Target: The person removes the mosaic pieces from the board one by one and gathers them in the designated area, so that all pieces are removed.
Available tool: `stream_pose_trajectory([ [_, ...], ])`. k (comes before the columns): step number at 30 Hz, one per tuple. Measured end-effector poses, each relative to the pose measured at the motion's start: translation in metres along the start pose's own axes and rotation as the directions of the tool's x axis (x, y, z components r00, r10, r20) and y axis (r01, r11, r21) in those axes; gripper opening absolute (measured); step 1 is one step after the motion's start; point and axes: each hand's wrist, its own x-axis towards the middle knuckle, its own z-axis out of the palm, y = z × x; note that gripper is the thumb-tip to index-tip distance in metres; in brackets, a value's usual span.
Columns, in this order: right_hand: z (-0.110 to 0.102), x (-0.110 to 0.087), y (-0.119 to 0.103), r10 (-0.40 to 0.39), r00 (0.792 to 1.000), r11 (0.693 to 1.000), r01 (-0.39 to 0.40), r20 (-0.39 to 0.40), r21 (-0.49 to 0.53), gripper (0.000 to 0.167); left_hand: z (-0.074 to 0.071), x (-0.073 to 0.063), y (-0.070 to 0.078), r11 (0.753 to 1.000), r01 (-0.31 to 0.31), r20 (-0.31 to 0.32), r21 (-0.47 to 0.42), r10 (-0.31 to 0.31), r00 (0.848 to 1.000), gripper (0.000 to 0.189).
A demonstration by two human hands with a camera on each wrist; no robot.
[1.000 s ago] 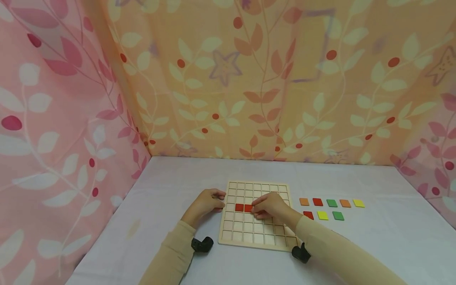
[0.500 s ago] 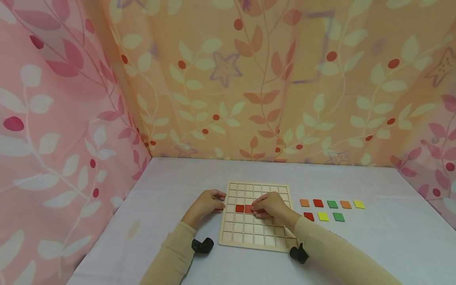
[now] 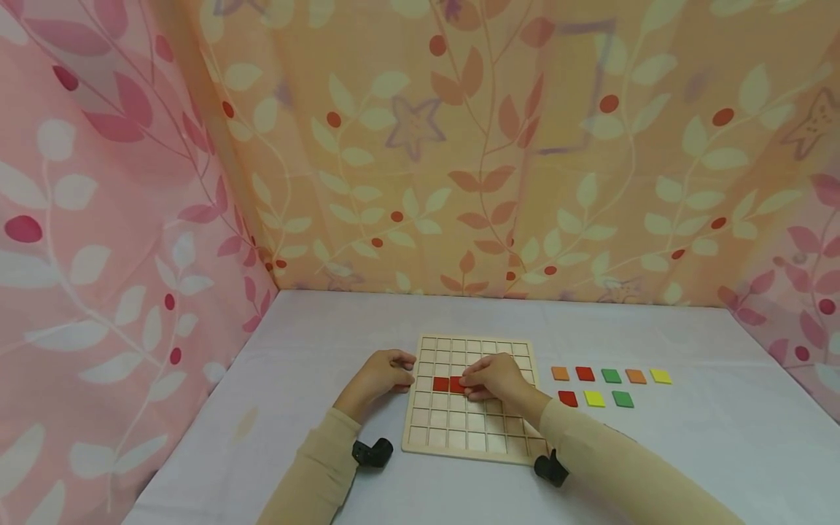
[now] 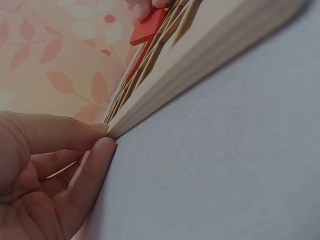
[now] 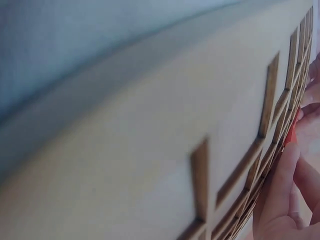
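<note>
A square wooden grid board (image 3: 476, 441) lies on the white table. At its left edge, my left hand (image 3: 379, 375) pinches the rim; the left wrist view shows the thumb (image 4: 70, 134) and a finger meeting there. One red square tile (image 3: 441, 384) lies in a cell left of the board's middle. My right hand (image 3: 500, 379) reaches over the board and pinches a second red tile (image 3: 456, 384) right beside the first. In the left wrist view this held tile (image 4: 147, 31) is tilted, standing partly above the grid. The right hand covers several cells.
Right of the board lie two rows of loose square tiles: an orange tile (image 3: 560, 373), a red tile (image 3: 568, 399), a yellow tile (image 3: 594, 399), a green tile (image 3: 623, 399) and several more. A patterned curtain (image 3: 420, 219) stands behind the table, with pink cloth (image 3: 98, 292) on the left.
The held red tile looked paler half a second ago and is darker red now, its tilt slightly altered. The right fingers have shifted slightly left; the left hand stays at the rim.
</note>
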Motion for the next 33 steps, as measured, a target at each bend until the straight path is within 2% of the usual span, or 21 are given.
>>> stream_pose_trajectory([
  [4, -0.001, -0.001, 0.002, -0.021, 1.0, 0.999, 0.021, -0.019, -0.024, 0.014, 0.0, 0.001, -0.001, 1.0, 0.0, 0.0, 0.002, 0.0, 1.0, 0.04],
  [8, -0.011, -0.006, 0.003, -0.023, 0.999, 1.0, 0.023, -0.032, -0.019, 0.017, 0.001, 0.001, -0.001, 1.0, -0.002, 0.005, 0.0, 0.002, 1.0, 0.04],
  [18, -0.05, -0.017, 0.004, 0.049, 0.995, 0.999, -0.051, -0.092, -0.011, 0.026, 0.0, 0.002, -0.003, 1.0, -0.002, -0.002, 0.005, 0.002, 1.0, 0.04],
  [22, -0.065, -0.022, 0.007, 0.049, 0.993, 0.999, -0.05, -0.103, -0.004, 0.025, -0.001, 0.001, -0.002, 1.0, -0.007, -0.004, 0.016, 0.007, 1.0, 0.041],
  [29, -0.094, -0.032, 0.014, 0.054, 0.993, 0.997, -0.06, -0.106, -0.055, 0.032, -0.001, 0.002, -0.003, 1.0, 0.002, -0.003, 0.023, -0.002, 1.0, 0.039],
  [33, -0.112, -0.036, 0.018, 0.07, 0.992, 0.997, -0.075, -0.107, -0.036, 0.036, 0.0, 0.003, -0.003, 1.0, 0.001, -0.006, 0.015, -0.001, 1.0, 0.039],
])
